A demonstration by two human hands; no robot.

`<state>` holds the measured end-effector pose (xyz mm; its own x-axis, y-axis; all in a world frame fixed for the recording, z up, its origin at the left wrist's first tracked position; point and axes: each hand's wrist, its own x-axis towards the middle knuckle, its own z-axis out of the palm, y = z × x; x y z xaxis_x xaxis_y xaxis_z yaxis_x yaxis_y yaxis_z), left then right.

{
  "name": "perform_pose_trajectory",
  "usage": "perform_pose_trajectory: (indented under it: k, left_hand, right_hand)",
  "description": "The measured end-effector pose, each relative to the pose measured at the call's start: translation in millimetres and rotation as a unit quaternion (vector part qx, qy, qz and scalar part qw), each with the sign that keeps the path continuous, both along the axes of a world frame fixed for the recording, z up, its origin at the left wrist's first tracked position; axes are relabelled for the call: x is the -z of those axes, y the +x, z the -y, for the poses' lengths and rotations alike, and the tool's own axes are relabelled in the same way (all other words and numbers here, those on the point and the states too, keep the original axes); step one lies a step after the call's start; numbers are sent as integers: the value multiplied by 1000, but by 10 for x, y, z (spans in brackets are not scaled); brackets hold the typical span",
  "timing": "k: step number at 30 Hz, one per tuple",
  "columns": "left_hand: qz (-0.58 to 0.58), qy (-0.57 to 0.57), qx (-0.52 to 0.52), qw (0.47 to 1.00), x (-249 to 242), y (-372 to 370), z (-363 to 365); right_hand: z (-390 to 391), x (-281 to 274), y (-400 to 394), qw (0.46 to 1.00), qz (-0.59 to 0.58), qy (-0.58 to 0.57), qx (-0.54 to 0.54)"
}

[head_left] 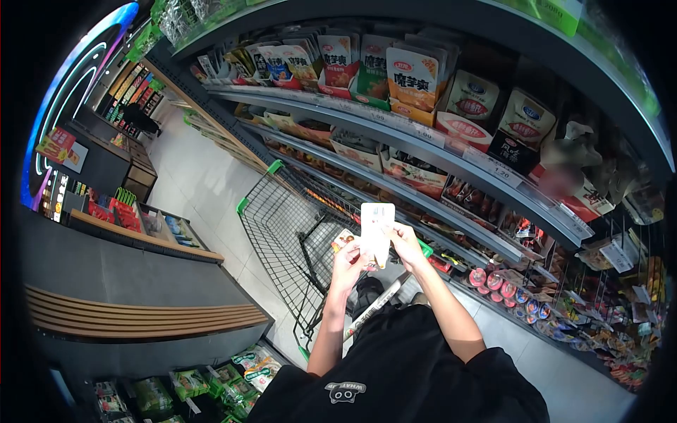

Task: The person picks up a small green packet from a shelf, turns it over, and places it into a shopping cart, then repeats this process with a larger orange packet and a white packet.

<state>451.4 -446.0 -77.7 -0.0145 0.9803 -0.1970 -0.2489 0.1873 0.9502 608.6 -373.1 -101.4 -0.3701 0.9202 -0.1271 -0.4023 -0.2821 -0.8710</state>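
Observation:
Held up above the shopping cart is a small white packet (pixel 377 224), upright between my two hands. My left hand (pixel 348 266) pinches its lower left side, and another small packet with a red and yellow print (pixel 343 240) sticks out from those same fingers. My right hand (pixel 407 247) has its fingers closed on the right edge of the white packet. The print on the white packet is too faint to read. Below and to the left stands the wire cart (pixel 282 229) with green corners; its handle is near my body.
Shelves (pixel 367 106) of snack packets run along the right, with several pink-lidded cups (pixel 486 280) low down. At the left is a curved dark counter (pixel 141 296) with wooden slats. A tiled aisle (pixel 176 162) leads away, with a person (pixel 141 120) far off.

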Motion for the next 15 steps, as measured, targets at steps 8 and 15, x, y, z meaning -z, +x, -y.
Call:
perform_pose_trajectory:
  k: [8,15]
  left_hand:
    - [3,14,2,1000,-23,68,-69]
    - [-1,18,-4,1000,53,144,-81]
  right_hand:
    - [-82,112,85,1000,-9,1,-6]
    - [-68,55,126,1000,0,10,18]
